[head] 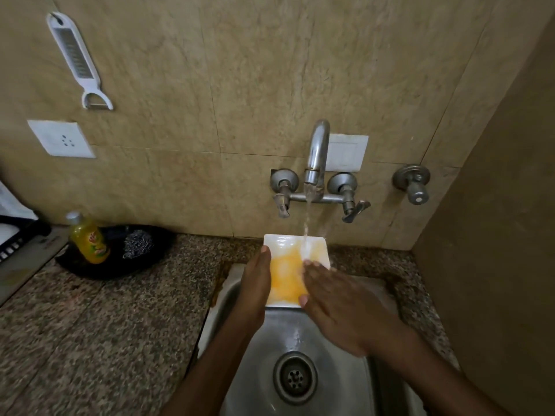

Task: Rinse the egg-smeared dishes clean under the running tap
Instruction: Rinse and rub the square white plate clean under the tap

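A white square plate (285,244) smeared with yellow egg is held tilted above the steel sink (264,349). Water runs from the chrome tap (316,157) onto the plate's upper right part. My left hand (255,283) grips the plate's left edge, thumb on the rim. My right hand (333,301) lies flat with fingers together on the plate's right side, its fingertips in the stream.
A speckled granite counter (126,319) surrounds the sink. On it at the left stand a yellow dish-soap bottle (88,238) and a black tray with a steel scrubber (136,243). A white peeler (78,60) hangs on the tiled wall.
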